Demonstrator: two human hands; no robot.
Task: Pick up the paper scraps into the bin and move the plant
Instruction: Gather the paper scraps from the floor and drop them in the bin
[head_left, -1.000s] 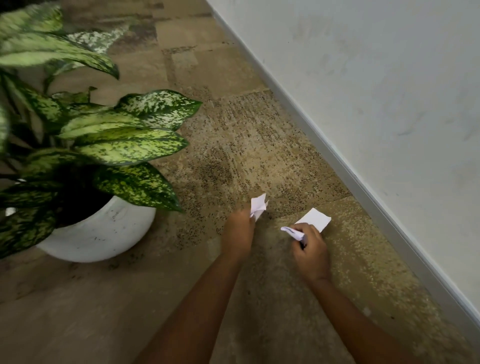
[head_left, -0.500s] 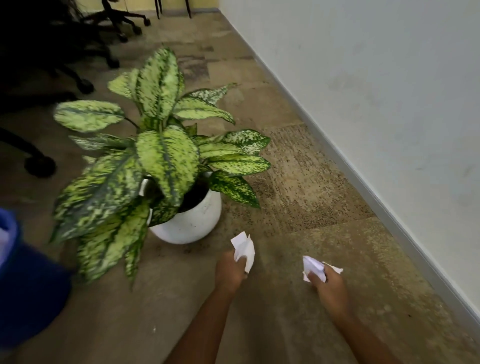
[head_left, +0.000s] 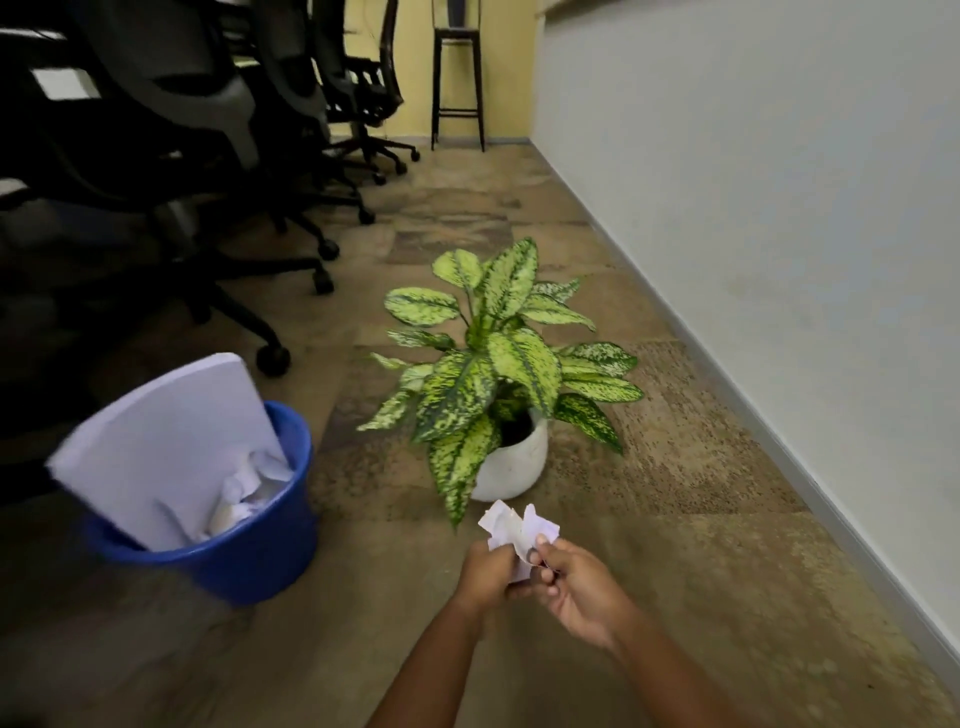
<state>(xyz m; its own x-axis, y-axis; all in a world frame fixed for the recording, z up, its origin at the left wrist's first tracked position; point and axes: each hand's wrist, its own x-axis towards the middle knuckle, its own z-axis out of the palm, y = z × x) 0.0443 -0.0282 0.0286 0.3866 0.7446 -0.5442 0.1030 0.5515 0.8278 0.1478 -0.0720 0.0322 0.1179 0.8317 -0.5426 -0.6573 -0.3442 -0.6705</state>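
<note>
Crumpled white paper scraps (head_left: 514, 530) are bunched between my two hands, low in the middle of the view. My left hand (head_left: 485, 574) and my right hand (head_left: 576, 592) both grip them, fingers touching. Just beyond stands the plant (head_left: 498, 358), green speckled leaves in a white pot (head_left: 511, 467) on the floor. The blue bin (head_left: 249, 551) sits to the left, holding a large white sheet (head_left: 161, 447) and crumpled paper.
Black wheeled office chairs (head_left: 171, 156) line the left side behind the bin. A white wall (head_left: 779, 208) with a baseboard runs along the right. A tall dark stool (head_left: 457, 78) stands at the far end. Brown patterned carpet (head_left: 675, 467) covers the floor.
The view has lifted and pulled back, bringing the bin and chairs into sight. My hands, each holding a scrap apart before, have come together with the scraps bunched between them.
</note>
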